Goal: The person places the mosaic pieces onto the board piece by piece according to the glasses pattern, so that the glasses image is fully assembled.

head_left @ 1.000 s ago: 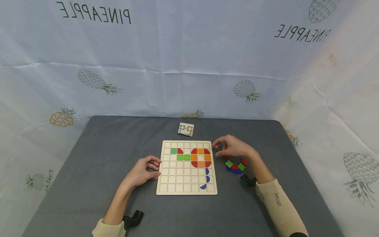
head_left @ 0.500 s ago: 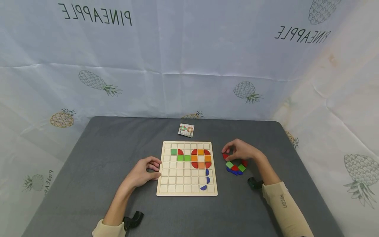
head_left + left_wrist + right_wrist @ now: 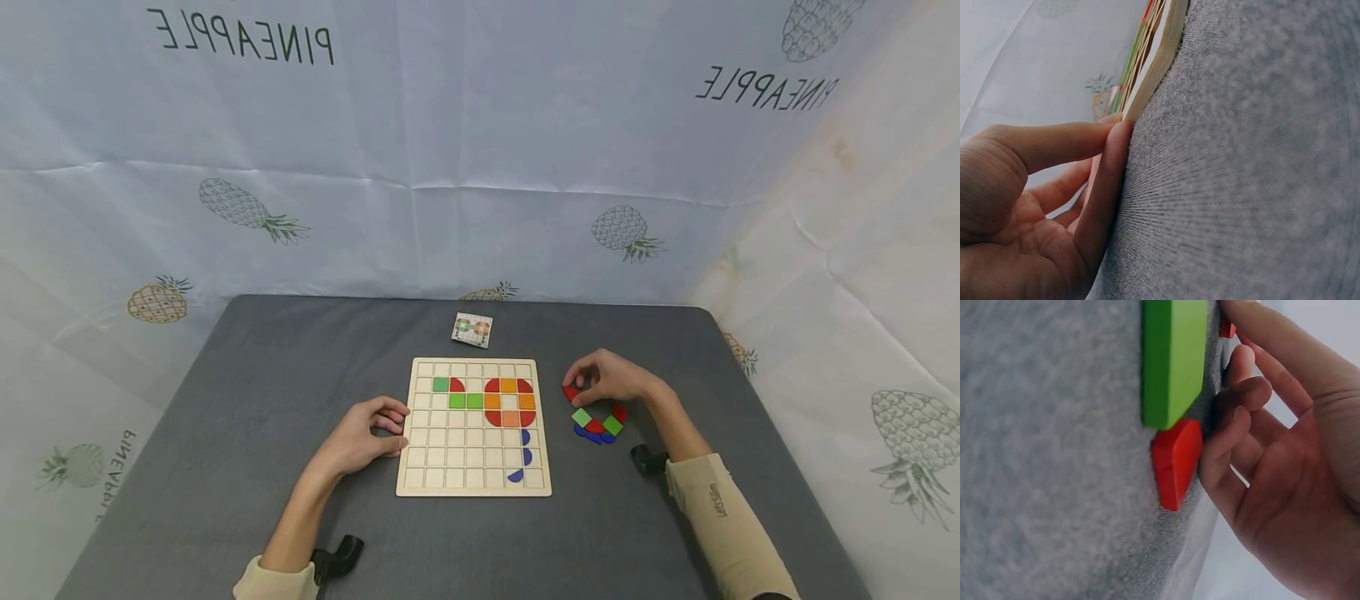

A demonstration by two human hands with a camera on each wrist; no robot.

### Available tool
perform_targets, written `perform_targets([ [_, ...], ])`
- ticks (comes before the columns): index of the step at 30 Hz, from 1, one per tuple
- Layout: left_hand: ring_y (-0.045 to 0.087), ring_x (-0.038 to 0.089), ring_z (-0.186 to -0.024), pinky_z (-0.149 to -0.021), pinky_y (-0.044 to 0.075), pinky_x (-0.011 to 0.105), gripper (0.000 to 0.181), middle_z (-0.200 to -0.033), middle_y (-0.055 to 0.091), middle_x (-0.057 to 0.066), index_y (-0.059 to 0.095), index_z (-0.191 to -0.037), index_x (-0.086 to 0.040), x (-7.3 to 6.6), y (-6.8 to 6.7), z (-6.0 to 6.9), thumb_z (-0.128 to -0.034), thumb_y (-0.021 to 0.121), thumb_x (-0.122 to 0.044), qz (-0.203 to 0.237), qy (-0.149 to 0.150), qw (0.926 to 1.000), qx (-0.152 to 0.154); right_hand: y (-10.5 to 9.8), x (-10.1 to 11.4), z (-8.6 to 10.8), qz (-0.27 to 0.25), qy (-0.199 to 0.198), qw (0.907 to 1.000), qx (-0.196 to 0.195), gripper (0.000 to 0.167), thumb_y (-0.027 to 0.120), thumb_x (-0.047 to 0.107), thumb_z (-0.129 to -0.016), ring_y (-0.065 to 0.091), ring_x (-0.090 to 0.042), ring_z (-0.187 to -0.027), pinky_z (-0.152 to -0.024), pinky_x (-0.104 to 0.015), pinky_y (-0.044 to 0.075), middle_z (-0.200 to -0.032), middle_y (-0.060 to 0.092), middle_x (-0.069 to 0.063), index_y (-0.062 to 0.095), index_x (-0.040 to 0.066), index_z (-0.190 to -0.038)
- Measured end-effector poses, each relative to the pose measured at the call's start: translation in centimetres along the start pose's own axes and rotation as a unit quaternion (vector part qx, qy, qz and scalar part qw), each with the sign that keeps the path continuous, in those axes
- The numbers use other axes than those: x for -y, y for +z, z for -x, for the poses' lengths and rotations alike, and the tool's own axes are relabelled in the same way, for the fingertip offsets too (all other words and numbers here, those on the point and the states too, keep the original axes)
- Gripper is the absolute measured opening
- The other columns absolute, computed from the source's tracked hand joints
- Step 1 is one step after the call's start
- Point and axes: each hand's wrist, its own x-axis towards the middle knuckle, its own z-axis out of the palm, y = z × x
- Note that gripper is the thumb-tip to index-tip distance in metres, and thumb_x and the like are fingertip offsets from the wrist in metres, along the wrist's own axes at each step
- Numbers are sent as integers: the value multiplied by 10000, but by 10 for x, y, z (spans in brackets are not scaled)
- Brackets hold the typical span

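My left hand [image 3: 365, 435] pinches the left edge of a square wooden grid board [image 3: 454, 456]; thumb and finger meet at that edge in the left wrist view. Red, orange, green and blue flat pieces lie in the board's cells. To the right of the board, my right hand [image 3: 613, 377] has its thumb and fingertips at a red piece [image 3: 571, 392], pinching it low at the cloth. The fingers partly cover this piece. Close beneath the hand lie a green square [image 3: 582, 418], another green square [image 3: 612, 425], a red quarter-round piece [image 3: 594, 425] and several blue pieces [image 3: 592, 436].
A small pattern card [image 3: 472, 329] lies behind the board on the grey-covered table [image 3: 315, 350]. Another red piece [image 3: 620, 412] sits near the right wrist. A pineapple-print cloth [image 3: 450, 125] hangs behind the table.
My right hand has moved from beside the board's upper right corner, rightward and nearer, onto the red piece in the loose group. My left hand stays at the board's edge.
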Motion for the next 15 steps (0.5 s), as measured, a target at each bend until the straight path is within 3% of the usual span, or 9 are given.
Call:
perform_targets([
  [15,658,219,-1008,-756,686,309,450,-1198,653,225,640,-1318,67,1,-1,-1,-905,817,46,29,10,10000,3,2,-4,0,118,-159,9997,-130,221,897,172,-898,499,-69,-652,-603,-213,457,-889,668,-40,806,69,-1071],
])
